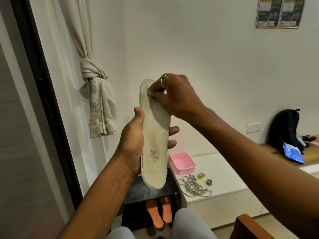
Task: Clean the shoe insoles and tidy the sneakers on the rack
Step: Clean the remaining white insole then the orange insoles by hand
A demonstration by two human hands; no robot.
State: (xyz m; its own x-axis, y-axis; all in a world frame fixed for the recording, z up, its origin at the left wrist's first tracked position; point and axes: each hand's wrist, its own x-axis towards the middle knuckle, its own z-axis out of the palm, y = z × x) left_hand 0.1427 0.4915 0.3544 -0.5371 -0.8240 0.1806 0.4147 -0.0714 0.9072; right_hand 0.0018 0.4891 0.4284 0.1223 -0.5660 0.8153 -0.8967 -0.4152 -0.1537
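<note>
The white insole (155,135) stands upright in front of the person, above a dark rack (138,192) where two orange insoles (159,213) lie side by side. The left hand (133,144) grips its middle, thumb on the left edge and fingers curled round from behind. The right hand (174,95), wearing a ring, pinches a small white cloth (149,93) against the toe end. Near the heel is a small red flag-like mark with a line of dark lettering under it, too blurred to read, and the print on the two wall posters (279,12) is too small to make out.
</note>
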